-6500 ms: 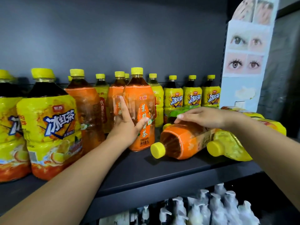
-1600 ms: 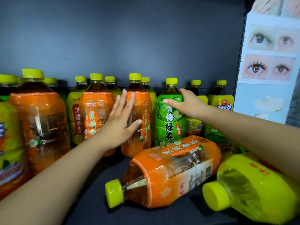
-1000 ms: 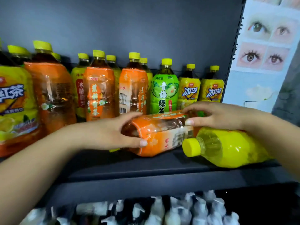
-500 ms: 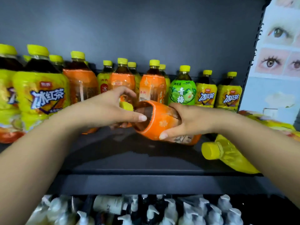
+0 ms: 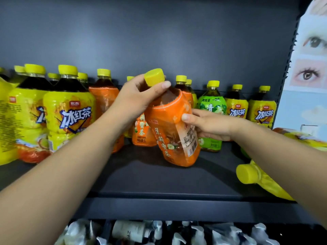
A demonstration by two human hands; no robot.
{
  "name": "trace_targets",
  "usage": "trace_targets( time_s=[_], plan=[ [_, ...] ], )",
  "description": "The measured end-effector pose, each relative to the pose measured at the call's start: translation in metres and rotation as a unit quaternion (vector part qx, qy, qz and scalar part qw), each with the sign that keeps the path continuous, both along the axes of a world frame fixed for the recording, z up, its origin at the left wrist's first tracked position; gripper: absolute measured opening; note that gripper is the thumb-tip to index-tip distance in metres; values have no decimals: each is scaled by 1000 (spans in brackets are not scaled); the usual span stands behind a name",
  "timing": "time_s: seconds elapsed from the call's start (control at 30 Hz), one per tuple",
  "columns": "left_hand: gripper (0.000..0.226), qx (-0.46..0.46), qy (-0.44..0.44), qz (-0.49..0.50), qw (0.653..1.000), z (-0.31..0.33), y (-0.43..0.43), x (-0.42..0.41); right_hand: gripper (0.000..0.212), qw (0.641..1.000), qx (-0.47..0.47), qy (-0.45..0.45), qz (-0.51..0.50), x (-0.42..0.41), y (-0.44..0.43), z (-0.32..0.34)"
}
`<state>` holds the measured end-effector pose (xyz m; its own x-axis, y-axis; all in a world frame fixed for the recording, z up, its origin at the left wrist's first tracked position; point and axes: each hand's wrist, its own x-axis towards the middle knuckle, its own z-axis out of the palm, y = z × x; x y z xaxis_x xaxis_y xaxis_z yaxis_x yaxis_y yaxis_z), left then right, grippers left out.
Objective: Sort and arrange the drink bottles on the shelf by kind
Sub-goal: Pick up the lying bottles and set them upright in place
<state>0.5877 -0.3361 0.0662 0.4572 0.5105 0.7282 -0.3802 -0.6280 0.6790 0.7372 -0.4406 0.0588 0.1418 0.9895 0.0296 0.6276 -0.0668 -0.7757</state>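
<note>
Both hands grasp the tilted orange bottle [image 5: 174, 131]: left hand [image 5: 134, 98] at its neck, right hand [image 5: 208, 123] on its side. A green bottle [image 5: 212, 106] stands just behind, and a yellow bottle [image 5: 256, 179] lies to the right.

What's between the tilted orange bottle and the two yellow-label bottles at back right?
One upright green-label bottle, partly behind the right hand gripping the orange bottle; head view.

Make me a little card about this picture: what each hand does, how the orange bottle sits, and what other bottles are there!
Left hand: grips the orange bottle at its neck, below the yellow cap
Right hand: holds that bottle's side
Orange bottle: tilted, cap leaning left
Behind it: upright orange bottles and one green bottle
Lying down: yellow bottle, right front of shelf
Far left: upright yellow bottles
Below: pump bottles
</note>
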Motion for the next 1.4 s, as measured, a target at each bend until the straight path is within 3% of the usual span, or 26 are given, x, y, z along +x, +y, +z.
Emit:
trace_targets(
  time_s=[0.07, 0.17, 0.37, 0.5, 0.6, 0.73, 0.8, 1.0, 1.17, 1.27, 1.4],
  plan=[
    [5, -17, -18, 1, 1000, 5, -3, 17, 93, 1000, -17, 5, -12, 2, -2, 0],
    [13, -6, -21, 45, 999, 14, -6, 48, 92, 998, -11, 28, -60, 9, -8, 1],
    [23, -29, 12, 101, 994, 24, -11, 105, 38, 992, 6, 2, -128, 35, -36, 8],
    [25, -34, 18, 125, 991, 23, -23, 134, 42, 985, 10, -71, -156, 50, -72, 12],
    [24, -36, 11, 139, 990, 22, -29, 152, 26, 978, 20, -127, -164, 61, -101, 13],
    [37, -63, -17, 121, 991, 15, -34, 167, 45, 960, -12, -221, -174, 77, -135, 4],
    [43, -21, -9, 96, 995, 6, -36, 166, 61, 946, -70, -267, -170, 83, -145, -5],
    [57, 155, 158, 123, 967, -43, -53, 129, 98, 928, -145, -313, -142, 87, -152, -13],
    [74, 249, 216, 45, 943, -73, -87, 83, 84, 932, -68, -317, -160, 77, -155, -17],
    [73, 207, 373, -41, 903, -84, -105, 71, 87, 929, -31, -316, -190, 65, -154, -20],
    [45, 135, 330, -65, 932, -90, -94, 66, 103, 904, -6, -368, -216, 41, -149, -26]
  ],
)
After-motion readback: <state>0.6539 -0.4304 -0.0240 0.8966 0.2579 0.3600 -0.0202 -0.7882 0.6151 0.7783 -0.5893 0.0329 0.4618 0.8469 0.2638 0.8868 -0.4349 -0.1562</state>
